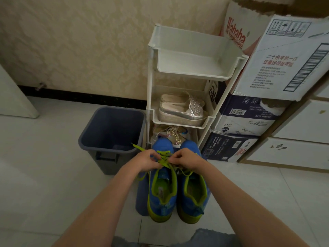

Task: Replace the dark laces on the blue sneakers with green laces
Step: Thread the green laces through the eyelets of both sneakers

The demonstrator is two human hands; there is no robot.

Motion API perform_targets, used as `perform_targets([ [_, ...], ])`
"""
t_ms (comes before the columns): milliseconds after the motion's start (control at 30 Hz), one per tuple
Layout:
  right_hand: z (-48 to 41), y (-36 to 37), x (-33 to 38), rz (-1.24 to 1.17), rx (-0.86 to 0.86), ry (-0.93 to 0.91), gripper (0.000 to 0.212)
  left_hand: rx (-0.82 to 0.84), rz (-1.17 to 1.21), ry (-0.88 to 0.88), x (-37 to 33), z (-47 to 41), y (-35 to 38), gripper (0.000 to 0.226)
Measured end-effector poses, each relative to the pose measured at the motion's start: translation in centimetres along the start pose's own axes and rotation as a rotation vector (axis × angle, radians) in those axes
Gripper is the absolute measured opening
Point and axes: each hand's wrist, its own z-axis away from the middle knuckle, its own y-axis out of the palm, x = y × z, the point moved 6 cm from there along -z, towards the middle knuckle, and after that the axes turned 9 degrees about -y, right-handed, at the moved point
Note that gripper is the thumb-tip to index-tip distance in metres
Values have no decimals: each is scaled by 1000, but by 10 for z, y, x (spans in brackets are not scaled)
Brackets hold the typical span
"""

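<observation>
Two blue sneakers with lime-green lining and soles stand side by side, toes pointing away from me: the left sneaker (pixel 162 193) and the right sneaker (pixel 193 193). They rest on a blue stool or stand (pixel 141 196). A green lace (pixel 164 160) runs through the left sneaker's eyelets. My left hand (pixel 146 160) and my right hand (pixel 185 158) both pinch this lace over the tongue. One free end of the lace (pixel 138 147) sticks out to the left past my left hand. I see no dark lace.
A dark blue bin (pixel 99 139) stands on the tiled floor left of the sneakers. Behind them is a white plastic shoe rack (pixel 151 111) with silver shoes (pixel 183 111). Stacked cardboard boxes (pixel 277 65) and white drawers (pixel 293 150) stand at the right.
</observation>
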Motion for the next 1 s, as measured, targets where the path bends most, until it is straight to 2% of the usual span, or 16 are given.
perform_targets([
  [133,4,-4,-10,-167,-56,165,34,25,-17,43,0,0,2,33],
  [233,5,-2,-10,-218,-32,211,34,17,-36,59,0,-1,5,27],
  [400,-3,4,2,40,56,28,39,-9,-53,55,0,-4,6,25],
  [500,-6,4,7,93,80,-114,15,10,-55,58,-2,-4,6,25],
  [600,-3,-6,10,63,29,-174,10,43,0,64,0,-4,5,20],
  [800,2,-5,8,23,80,-83,2,84,23,89,-1,-3,5,13],
  [933,-1,-11,-3,-166,-65,22,17,73,26,80,2,-9,8,15],
  [1000,0,-13,-8,-217,-84,73,21,73,27,78,3,-11,8,16],
])
